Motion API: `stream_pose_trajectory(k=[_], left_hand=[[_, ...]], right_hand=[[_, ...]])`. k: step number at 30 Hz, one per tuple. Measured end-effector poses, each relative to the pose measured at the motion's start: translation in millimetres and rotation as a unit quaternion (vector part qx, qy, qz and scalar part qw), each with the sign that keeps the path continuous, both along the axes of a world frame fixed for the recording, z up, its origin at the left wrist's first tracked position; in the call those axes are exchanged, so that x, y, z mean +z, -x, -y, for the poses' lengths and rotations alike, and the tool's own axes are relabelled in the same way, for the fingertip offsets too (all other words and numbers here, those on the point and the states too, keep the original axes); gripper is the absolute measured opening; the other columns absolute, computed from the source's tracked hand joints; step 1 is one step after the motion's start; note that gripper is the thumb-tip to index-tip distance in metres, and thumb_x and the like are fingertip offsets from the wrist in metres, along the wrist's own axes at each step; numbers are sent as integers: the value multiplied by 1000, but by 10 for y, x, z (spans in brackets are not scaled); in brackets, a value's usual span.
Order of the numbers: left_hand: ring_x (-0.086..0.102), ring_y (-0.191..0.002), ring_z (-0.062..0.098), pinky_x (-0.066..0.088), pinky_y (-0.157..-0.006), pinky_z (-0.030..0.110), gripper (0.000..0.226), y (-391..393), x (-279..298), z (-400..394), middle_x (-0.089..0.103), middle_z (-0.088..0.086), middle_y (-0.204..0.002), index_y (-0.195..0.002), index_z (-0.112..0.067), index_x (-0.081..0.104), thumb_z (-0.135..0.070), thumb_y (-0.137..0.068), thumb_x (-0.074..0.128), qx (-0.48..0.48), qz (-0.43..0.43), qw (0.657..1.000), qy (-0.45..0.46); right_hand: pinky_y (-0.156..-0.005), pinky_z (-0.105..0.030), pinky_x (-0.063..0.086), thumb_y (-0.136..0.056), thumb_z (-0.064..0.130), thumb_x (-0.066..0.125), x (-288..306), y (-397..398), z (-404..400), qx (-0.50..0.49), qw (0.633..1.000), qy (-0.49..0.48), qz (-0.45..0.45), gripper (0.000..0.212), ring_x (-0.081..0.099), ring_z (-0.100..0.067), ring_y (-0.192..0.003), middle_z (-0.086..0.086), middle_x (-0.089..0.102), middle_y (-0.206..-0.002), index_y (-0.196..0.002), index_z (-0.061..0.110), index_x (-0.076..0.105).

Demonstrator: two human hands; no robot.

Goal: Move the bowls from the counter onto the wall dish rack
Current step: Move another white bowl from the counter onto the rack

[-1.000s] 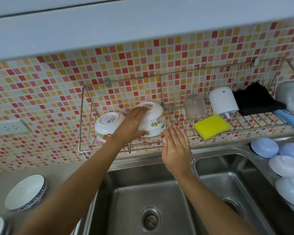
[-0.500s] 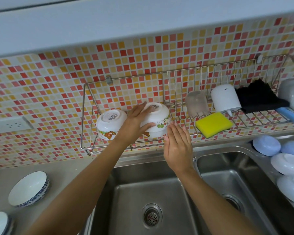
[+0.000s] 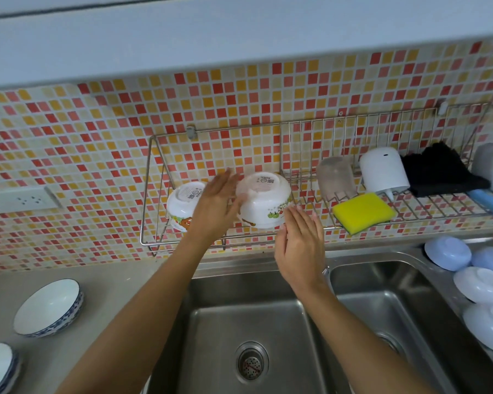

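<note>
Rack [image 3: 154, 194]: wire shelf fixed to the tiled wall above the sink [image 3: 251, 322], at 12 o'clock from the drain.

Right bowl [image 3: 264, 203]: white, cartoon print with green and brown figures near the rim, label on the base. Upside down and tilted in the rack's left half, base toward the camera.

Left bowl [image 3: 182, 203]: same white type, labelled base, orange-brown print. Inverted, at 9 o'clock of the right bowl; whether the two touch is hidden by the hand between them.

Left hand [image 3: 215, 206]: fingers spread wide and blurred, lying between the two bowls against the right bowl's left side, gripping nothing.

Right hand [image 3: 299, 245]: flat, fingers straight and together, tips at the right bowl's rim at 5 o'clock; empty.

Blue-rimmed bowls [image 3: 50, 307]: two, upright on the counter [image 3: 120, 280] at 8 o'clock.

Pale bowls [image 3: 447, 257]: several, inverted, at 3 o'clock beside the sink.

Rack's right half: clear cup [image 3: 335, 177], white dispenser [image 3: 383, 169], yellow sponge [image 3: 363, 213], black cloth [image 3: 439, 172].
</note>
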State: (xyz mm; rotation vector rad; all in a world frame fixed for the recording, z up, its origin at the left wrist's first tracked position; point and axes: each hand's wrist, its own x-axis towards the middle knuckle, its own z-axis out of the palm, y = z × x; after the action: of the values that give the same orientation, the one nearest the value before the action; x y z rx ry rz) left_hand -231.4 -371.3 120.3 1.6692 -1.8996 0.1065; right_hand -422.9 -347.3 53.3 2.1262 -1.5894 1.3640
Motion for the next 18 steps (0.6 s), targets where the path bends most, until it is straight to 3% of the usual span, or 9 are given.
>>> stream_pose_trajectory(k=[4, 7, 9, 18], left_hand=[[14, -147, 22, 11, -120, 44, 57, -350, -108, -189, 23, 1, -158, -148, -20, 29, -48, -99, 23, 107, 19, 994, -9], [11, -148, 23, 4, -121, 41, 57, -572, -218, -272, 22, 2, -158, -148, -21, 29, -48, -100, 14, 111, 39, 993, -35], [11, -148, 22, 6, -121, 43, 59, -636, -258, -299, 22, 2, -158, -149, -21, 27, -47, -100, 9, 103, 40, 993, -41], [6, -148, 21, 10, -120, 42, 51, -633, -287, -307, 16, -1, -160, -151, -23, 22, -39, -103, 17, 98, 0, 993, -64]], right_hand=[[-118, -44, 28, -95, 32, 54, 277, -81, 77, 29, 996, -72, -33, 55, 44, -28, -137, -14, 48, -147, -142, 3, 46], [-119, -38, 18, -96, 39, 52, 532, -197, 266, 71, 988, -127, -54, 65, 28, -27, -146, -10, 31, -158, -150, 10, 31], [-122, -41, 16, -99, 43, 46, 593, -261, 374, 79, 981, -157, -78, 66, 19, -26, -149, -7, 21, -162, -153, 14, 23], [-122, -41, 17, -103, 31, 32, 525, -321, 388, 37, 977, -171, -118, 53, 25, -28, -147, -12, 31, -158, -150, 7, 30]])
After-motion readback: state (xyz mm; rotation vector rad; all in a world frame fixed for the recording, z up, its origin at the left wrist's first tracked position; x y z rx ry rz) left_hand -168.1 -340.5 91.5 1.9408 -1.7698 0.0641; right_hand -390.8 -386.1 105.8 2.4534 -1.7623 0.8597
